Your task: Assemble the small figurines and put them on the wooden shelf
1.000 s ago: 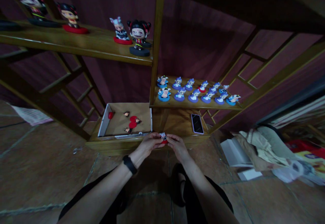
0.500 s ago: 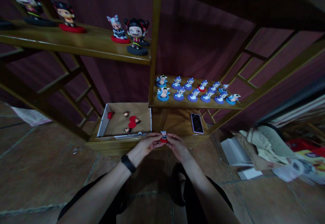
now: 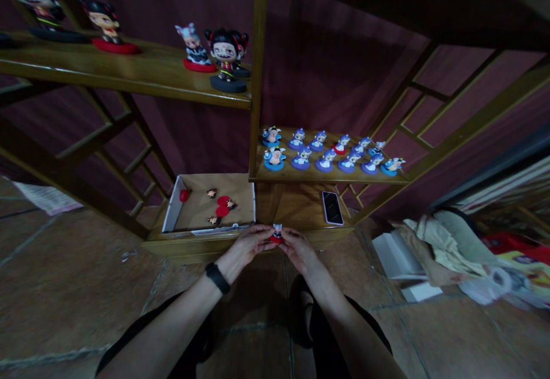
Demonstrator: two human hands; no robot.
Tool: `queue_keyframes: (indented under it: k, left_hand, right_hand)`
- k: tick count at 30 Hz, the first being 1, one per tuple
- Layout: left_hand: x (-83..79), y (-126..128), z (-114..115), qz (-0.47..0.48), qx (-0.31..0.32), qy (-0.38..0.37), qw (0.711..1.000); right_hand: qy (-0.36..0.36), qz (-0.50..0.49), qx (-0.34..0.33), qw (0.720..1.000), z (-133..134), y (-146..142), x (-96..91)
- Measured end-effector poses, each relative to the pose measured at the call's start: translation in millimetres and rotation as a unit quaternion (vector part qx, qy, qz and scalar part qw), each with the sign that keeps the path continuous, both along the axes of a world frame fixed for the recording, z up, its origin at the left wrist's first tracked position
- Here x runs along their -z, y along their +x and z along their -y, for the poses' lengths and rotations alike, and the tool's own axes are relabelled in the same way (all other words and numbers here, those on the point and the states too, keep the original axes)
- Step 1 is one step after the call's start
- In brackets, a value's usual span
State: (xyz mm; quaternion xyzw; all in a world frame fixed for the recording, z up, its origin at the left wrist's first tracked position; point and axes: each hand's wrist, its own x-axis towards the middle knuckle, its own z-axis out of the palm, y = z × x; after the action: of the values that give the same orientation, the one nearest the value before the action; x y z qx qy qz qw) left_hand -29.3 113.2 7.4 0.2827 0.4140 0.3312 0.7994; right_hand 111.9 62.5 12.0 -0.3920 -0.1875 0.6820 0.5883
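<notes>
The left hand [image 3: 250, 241] and the right hand [image 3: 298, 247] both grasp a small, red-based, pale-and-black figurine [image 3: 277, 231], upright between them before a low brown wooden shelf [image 3: 290, 206]. On their left, a shallow open cardboard box [image 3: 193, 213] holds small black-haired figures [image 3: 211, 194] and flat red discs [image 3: 222, 210]. A black, purple-edged phone [image 3: 332, 207] lies to the right.

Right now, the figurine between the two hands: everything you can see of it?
The figurine is small, with pale grey hair, two ear-like points on top, a dark-and-white body and a red base. It looks like painted plastic. It is upright, with fingers of the left hand and right hand holding it from either side, near the lowest board. Face details are too small to read.
</notes>
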Motion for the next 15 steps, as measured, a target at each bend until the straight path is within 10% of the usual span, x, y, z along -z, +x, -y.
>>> queue_keyframes:
  k: [15]
  left_hand:
    - [4.8, 5.6, 3.5, -0.009, -0.023, 0.001, 1.0]
  right_hand:
    - [0.008, 0.052, -0.022, 0.998, -1.9, 4.2, 7.6]
